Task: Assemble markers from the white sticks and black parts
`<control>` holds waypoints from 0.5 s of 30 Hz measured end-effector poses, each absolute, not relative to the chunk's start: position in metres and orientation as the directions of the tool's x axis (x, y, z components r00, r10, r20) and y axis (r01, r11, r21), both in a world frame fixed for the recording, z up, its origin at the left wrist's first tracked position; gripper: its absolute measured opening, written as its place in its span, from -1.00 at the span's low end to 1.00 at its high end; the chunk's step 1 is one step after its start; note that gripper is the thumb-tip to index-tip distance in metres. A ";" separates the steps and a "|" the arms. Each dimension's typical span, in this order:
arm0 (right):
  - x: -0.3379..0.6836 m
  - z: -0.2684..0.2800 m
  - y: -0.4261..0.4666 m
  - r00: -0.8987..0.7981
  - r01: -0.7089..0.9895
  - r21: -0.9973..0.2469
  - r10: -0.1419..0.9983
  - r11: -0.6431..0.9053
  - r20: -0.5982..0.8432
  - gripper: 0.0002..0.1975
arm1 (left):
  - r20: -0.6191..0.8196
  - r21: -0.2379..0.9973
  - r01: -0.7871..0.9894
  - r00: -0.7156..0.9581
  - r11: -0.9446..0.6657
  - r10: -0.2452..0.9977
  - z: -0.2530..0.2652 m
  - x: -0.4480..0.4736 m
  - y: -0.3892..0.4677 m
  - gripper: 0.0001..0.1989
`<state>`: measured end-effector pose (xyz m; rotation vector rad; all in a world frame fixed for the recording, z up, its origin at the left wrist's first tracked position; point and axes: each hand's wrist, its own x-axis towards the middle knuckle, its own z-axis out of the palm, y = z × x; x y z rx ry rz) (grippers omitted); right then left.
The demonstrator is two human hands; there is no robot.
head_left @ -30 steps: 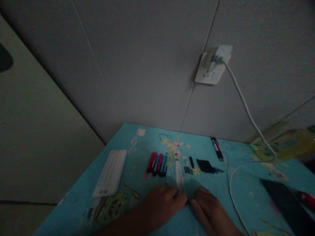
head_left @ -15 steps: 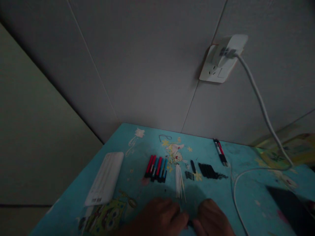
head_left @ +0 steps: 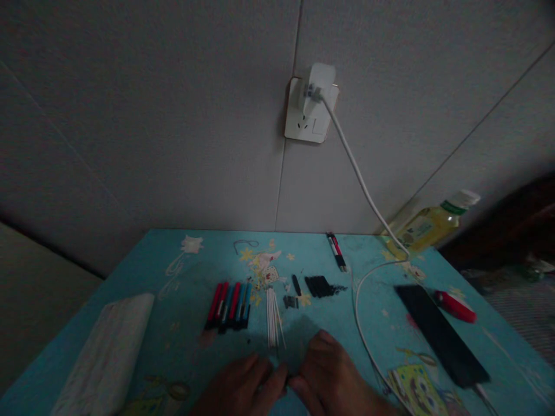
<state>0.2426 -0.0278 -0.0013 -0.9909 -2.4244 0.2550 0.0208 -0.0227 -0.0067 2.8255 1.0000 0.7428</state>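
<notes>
My left hand [head_left: 249, 384] and my right hand [head_left: 327, 372] meet at the near edge of view, fingers closed. Between their fingertips is a small dark piece [head_left: 285, 386], mostly hidden, its kind unclear. Just beyond the hands lie several thin white sticks [head_left: 271, 318] side by side. To their left is a row of red and blue pen barrels [head_left: 229, 303] with black ends. On the right are a pile of short black tubes [head_left: 318, 286], a single black piece [head_left: 296, 285] and a few small dark bits [head_left: 291, 301].
Two pens [head_left: 336, 252] lie by the wall. A white box-like pack [head_left: 106, 352] is at left. On the right are a black phone-like slab [head_left: 442, 335], a red object [head_left: 455, 306], and a leaning bottle of yellow liquid [head_left: 427, 231]. A white cable [head_left: 358, 173] hangs from the wall charger [head_left: 318, 86].
My view has turned to the right, so the table things sit further left and the bottle and red object show fully. Both hands stay together around the small dark piece.
</notes>
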 end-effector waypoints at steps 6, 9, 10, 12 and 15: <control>0.242 0.003 -0.027 -0.618 0.594 -0.394 0.712 0.701 0.334 -0.60 | 0.476 0.139 0.585 0.668 -0.799 0.572 -0.013 0.019 -0.018 -0.52; 0.242 0.010 -0.025 -0.638 0.588 -0.343 0.681 0.732 0.359 -0.69 | 0.488 0.123 0.580 0.671 -0.806 0.557 -0.010 0.019 -0.018 -0.54; 0.242 0.011 -0.025 -0.644 0.590 -0.323 0.673 0.740 0.364 -0.68 | 0.487 0.117 0.571 0.681 -0.813 0.548 -0.008 0.018 -0.019 -0.55; 0.243 0.011 -0.026 -0.663 0.575 -0.306 0.651 0.759 0.370 -0.61 | 0.490 0.099 0.553 0.697 -0.827 0.524 -0.002 0.018 -0.020 -0.58; 0.244 0.008 -0.028 -0.685 0.569 -0.328 0.655 0.754 0.317 -0.56 | 0.489 0.105 0.551 0.697 -0.828 0.525 0.005 0.017 -0.023 -0.64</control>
